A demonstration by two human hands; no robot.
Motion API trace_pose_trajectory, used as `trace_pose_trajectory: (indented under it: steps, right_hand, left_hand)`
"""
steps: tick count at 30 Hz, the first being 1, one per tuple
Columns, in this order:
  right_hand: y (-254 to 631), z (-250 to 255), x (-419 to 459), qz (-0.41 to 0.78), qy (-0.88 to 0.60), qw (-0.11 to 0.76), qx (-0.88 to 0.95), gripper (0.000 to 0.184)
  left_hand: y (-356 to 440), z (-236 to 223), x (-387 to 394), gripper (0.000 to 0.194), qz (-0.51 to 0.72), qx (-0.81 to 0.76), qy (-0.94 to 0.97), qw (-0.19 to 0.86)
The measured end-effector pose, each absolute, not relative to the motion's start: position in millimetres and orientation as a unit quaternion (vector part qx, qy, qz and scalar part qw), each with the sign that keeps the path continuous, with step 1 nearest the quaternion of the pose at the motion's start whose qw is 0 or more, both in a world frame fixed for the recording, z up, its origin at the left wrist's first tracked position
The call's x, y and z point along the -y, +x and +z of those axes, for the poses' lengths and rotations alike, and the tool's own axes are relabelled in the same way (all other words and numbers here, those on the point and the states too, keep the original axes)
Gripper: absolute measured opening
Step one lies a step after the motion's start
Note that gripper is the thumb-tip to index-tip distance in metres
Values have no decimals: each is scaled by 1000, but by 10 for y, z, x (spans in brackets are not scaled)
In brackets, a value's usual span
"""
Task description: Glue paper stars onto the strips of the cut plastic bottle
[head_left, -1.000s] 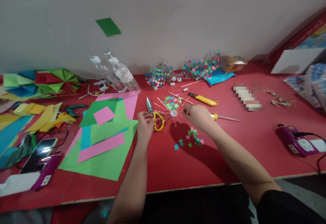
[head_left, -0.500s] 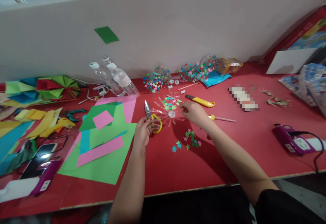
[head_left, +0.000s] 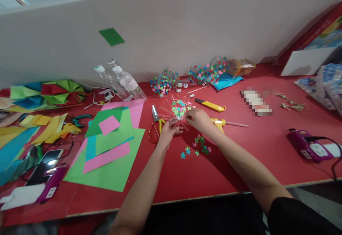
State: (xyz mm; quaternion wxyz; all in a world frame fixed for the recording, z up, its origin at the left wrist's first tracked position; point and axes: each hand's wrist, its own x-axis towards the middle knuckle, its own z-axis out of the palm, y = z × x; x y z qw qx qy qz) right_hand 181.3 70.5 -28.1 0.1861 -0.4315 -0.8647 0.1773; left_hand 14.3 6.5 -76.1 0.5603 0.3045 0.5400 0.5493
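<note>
sitting between the left hand (head_left: 167,133), fingers part-spread, and the right hand (head_left: 199,119), fingers curled, the plastic flower (head_left: 179,109) is well back from the front edge of the bench (head_left: 187,179); whether either grips it, one cannot tell.

green, blue and pink stars (head_left: 182,111), red table (head_left: 192,178), yellow cutter (head_left: 214,106)

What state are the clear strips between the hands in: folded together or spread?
Spread: the clear strips fan outward in several directions around the clustered stars.
</note>
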Motion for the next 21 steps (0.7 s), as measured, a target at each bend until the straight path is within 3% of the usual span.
trace_pose_trajectory:
  steps: [14,21]
  right_hand:
    - [1823,-190,-689,215,-402,265,850,12]
    - [1819,-31,-575,240,-356,300,852,11]
  left_hand:
    - [325,-766,-222,52,600,-526,313,515]
    - [403,-791,-145,50,588,-514,308,543]
